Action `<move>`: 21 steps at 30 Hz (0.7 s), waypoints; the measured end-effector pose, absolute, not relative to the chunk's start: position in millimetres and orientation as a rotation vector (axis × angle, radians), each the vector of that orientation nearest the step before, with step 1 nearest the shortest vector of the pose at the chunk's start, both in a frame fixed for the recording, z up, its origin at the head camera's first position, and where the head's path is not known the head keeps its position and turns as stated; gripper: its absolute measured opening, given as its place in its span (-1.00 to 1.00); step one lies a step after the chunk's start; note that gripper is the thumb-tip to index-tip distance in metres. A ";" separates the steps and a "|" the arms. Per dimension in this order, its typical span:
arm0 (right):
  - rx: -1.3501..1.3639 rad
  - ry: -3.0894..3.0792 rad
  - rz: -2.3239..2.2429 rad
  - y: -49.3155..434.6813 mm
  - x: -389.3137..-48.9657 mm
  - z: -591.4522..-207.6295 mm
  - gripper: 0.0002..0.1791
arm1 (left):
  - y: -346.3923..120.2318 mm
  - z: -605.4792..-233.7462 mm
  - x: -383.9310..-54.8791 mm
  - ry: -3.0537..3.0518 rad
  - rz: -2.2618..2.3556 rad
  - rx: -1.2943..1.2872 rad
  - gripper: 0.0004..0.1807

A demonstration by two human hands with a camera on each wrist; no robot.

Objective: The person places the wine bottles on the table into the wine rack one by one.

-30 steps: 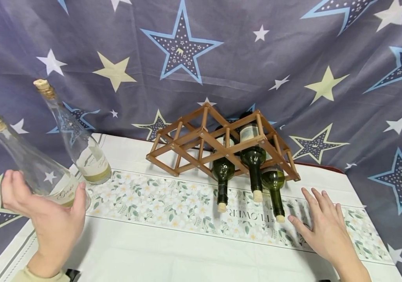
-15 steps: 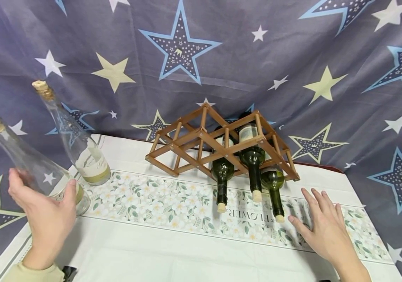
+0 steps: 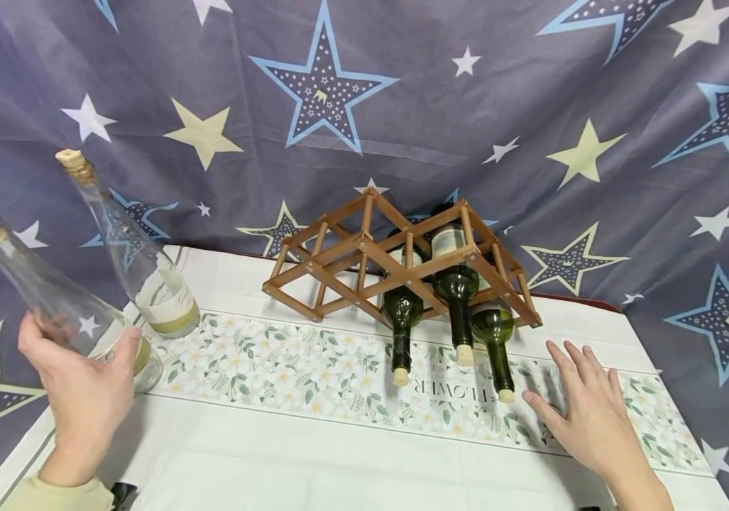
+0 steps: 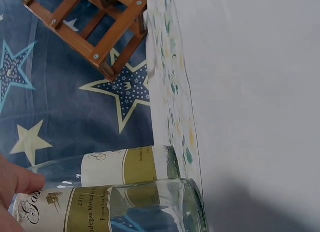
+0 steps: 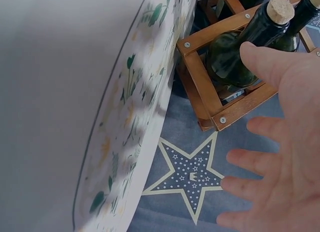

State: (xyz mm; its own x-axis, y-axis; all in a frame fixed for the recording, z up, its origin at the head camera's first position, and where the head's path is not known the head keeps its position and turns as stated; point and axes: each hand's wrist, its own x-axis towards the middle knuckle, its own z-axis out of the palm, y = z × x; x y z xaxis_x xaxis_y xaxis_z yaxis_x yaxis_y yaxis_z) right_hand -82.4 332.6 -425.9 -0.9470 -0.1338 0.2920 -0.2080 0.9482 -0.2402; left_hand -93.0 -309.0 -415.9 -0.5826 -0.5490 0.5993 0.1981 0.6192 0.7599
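At the left, my left hand (image 3: 86, 390) curls round the lower part of a clear glass wine bottle (image 3: 51, 284). The bottle is corked and upright, and the thumb lies on its label in the left wrist view. Just behind it stands a second clear corked bottle (image 3: 160, 284). A wooden wine rack (image 3: 364, 245) holds three green corked bottles, among them a left one (image 3: 404, 305), a middle one (image 3: 456, 284) and a right one (image 3: 495, 326), necks toward me. My right hand (image 3: 594, 419) is spread open, right of the rack, and holds nothing.
A white tablecloth (image 3: 313, 468) with a flowered band covers the table. A dark curtain (image 3: 441, 135) printed with stars hangs close behind the rack and along both sides. The rack's left cells (image 3: 294, 287) hold no bottles.
My left hand has moved slightly right and its fingers have closed round the front clear bottle. The right hand and the rack have stayed put.
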 end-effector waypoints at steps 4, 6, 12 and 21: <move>0.258 -2.825 0.386 332.7 -82.8 -426.0 0.04 | -308.2 -415.7 -94.1 -1.949 -1.046 0.326 0.09; 0.259 -2.822 0.385 332.6 -83.0 -425.8 0.04 | -308.1 -415.5 -95.3 -1.949 -1.057 0.339 0.09; 0.263 -2.812 0.388 333.2 -82.7 -425.0 0.04 | -302.3 -414.3 -94.9 -1.942 -1.084 0.316 0.13; 0.259 -2.802 0.389 333.6 -81.6 -422.0 0.05 | -282.7 -404.8 -94.7 -1.921 -1.120 0.226 0.08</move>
